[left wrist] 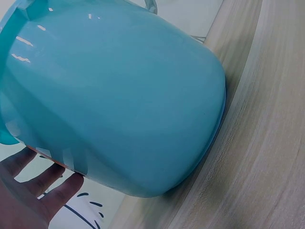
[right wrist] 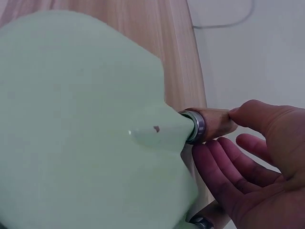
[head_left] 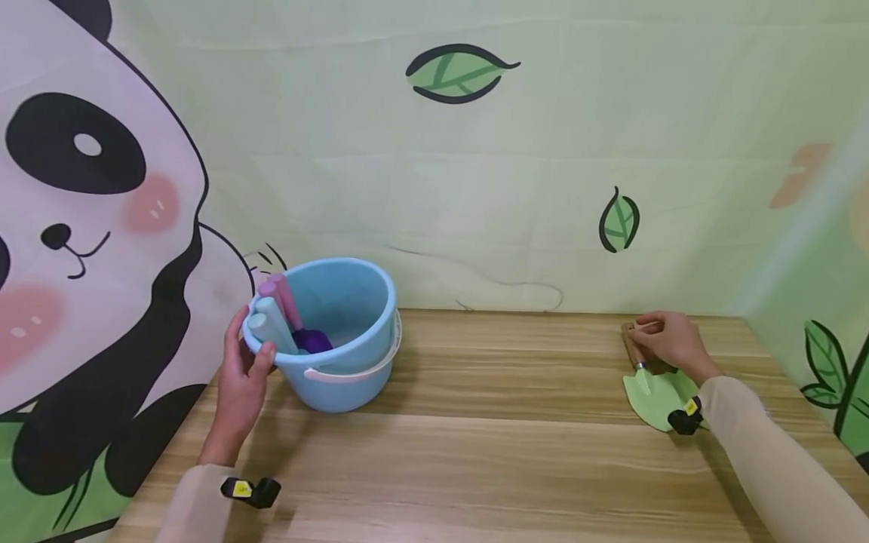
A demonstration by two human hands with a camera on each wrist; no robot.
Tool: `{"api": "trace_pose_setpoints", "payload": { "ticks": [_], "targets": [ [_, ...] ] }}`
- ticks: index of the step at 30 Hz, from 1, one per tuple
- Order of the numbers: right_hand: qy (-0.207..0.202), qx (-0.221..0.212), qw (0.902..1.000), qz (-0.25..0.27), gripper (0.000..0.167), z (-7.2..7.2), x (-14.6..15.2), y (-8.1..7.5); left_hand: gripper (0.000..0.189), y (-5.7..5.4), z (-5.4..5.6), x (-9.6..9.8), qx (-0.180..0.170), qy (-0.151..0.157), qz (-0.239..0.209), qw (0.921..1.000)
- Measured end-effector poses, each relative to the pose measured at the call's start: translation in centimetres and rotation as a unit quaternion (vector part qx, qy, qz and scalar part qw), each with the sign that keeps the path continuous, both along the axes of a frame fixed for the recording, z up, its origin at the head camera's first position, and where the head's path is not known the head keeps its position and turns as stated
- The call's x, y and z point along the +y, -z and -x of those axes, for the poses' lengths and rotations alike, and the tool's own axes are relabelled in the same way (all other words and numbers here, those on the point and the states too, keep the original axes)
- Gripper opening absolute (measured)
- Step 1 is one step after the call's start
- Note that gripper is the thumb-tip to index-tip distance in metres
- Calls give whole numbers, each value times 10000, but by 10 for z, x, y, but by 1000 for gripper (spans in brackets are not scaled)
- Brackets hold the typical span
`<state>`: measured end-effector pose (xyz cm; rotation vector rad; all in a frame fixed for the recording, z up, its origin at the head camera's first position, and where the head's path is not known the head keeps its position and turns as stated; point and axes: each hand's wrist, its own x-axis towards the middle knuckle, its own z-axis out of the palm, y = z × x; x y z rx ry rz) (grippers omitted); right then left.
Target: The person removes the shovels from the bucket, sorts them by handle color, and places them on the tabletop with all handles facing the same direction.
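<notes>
A light blue bucket (head_left: 326,388) stands on the wooden table at the left, its white handle hanging down. My left hand (head_left: 241,385) holds it by the near-left rim, with fingers spread along its outer side in the left wrist view. Inside lean pink handles (head_left: 288,300), light blue handles (head_left: 271,320) and a dark purple piece (head_left: 314,342). Far to the right, my right hand (head_left: 672,343) pinches the wooden handle of a pale green hand trowel (head_left: 652,403) between thumb and fingers. A second trowel (right wrist: 214,214) with a wooden handle lies beside it, partly hidden.
A light green cloth backdrop (head_left: 475,196) with printed leaves rises behind the table's back edge. On the left side, a printed panda (head_left: 88,249) covers the wall. The tabletop (head_left: 489,460) stretches between the bucket and the trowels.
</notes>
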<state>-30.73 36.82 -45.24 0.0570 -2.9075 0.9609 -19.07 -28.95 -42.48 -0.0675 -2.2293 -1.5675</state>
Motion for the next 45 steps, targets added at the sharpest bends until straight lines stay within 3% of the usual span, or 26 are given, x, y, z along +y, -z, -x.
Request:
{"api": "trace_pose_setpoints", "payload": {
  "ticks": [25,36,45],
  "targets": [
    [-151,70,9999,8,49,-7,0,-7,67,0,1,1,104,79,-156,9998],
    [-392,-136,9980,469,53,-12,-3,-15,68,-1,1,0,92,52,-107,9999],
    [-675,197,9972,258,52,-18,-9,-29,68,0,2,-1,145,60,-110,9998]
  ]
}}
